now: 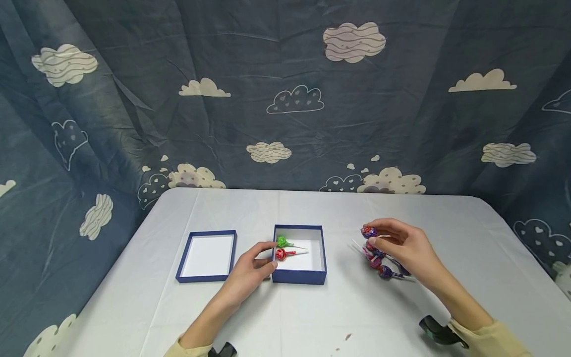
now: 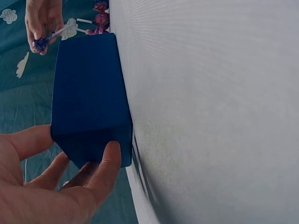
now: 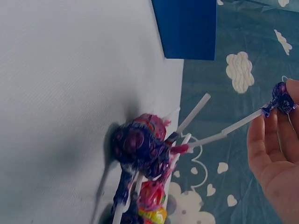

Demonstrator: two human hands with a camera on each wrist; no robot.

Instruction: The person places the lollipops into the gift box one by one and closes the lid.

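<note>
A blue box (image 1: 299,276) with a white inside stands uncovered in the middle of the table. In it lie a green lollipop (image 1: 282,242) and a red lollipop (image 1: 281,254), heads to the left. My left hand (image 1: 250,275) rests its fingertips against the box's left side, fingers extended, as the left wrist view shows. My right hand (image 1: 406,245) pinches a purple-wrapped lollipop (image 3: 282,95) by its head, its white stick pointing away from the hand. Below that hand lies a pile of lollipops (image 3: 140,144) in purple, pink and yellow wrappers, partly hidden by the hand in the head view.
To the left of the box lies its blue-edged lid (image 1: 207,255), white inside facing up. A white cloth covers the table (image 1: 348,307), with small brown specks (image 1: 348,336) near the front. Behind hangs a dark blue curtain (image 1: 250,49) with clouds.
</note>
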